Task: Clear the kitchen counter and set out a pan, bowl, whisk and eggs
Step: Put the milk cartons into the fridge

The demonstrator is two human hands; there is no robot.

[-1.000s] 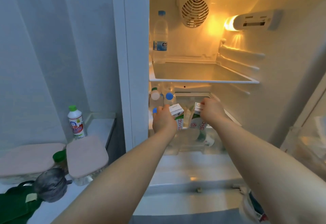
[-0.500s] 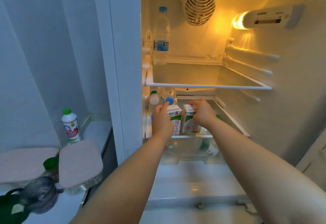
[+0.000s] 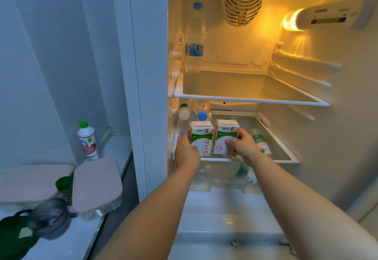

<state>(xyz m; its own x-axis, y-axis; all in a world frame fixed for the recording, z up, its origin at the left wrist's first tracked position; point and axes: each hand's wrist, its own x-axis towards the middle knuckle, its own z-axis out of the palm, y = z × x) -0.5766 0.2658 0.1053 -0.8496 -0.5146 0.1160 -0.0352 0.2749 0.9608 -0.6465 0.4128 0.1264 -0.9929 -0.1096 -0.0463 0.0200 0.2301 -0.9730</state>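
Two white-and-green milk cartons stand side by side on the lower glass shelf [image 3: 286,157] of the open fridge. My left hand [image 3: 186,151] grips the left carton [image 3: 201,139] from its left side. My right hand [image 3: 243,147] grips the right carton [image 3: 225,137] from its right side, thumb across the front. Both cartons are upright and rest at the shelf's front edge.
Behind the cartons stand bottles with blue and white caps [image 3: 201,115]. A water bottle [image 3: 195,36] stands on the upper shelf [image 3: 255,87]. Left of the fridge, the counter holds a green-capped bottle [image 3: 88,141], two pink-lidded containers [image 3: 96,184] and a grey kettle [image 3: 51,216].
Both hands have set the two cartons down upright on the lower shelf's front edge and slid from their tops to their sides. The camera moved closer to the fridge.
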